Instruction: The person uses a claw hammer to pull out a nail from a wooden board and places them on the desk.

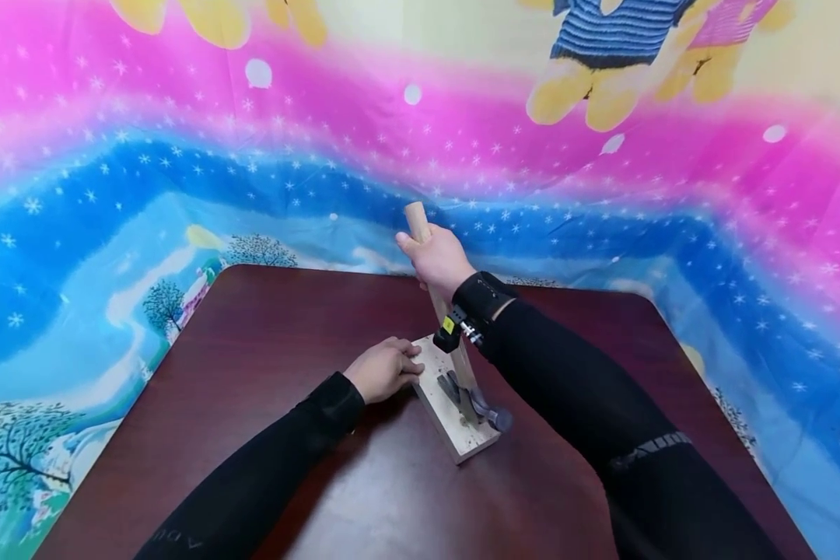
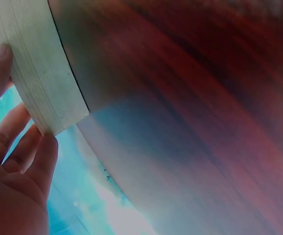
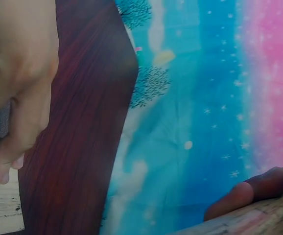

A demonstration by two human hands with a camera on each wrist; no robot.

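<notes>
Head view facing forward and down, close wrist views, all sharing board (image 1: 442,410)

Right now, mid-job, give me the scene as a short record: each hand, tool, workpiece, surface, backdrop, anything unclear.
Right hand: grips the hammer by its handle
Left hand: holds the block toward its far end
Tool: hammer, head low at the block's near half, handle raised
Workpiece: pale wooden block
Surface: dark red table
Backdrop: colourful printed cloth
Unclear: whether the claw grips anything
</notes>
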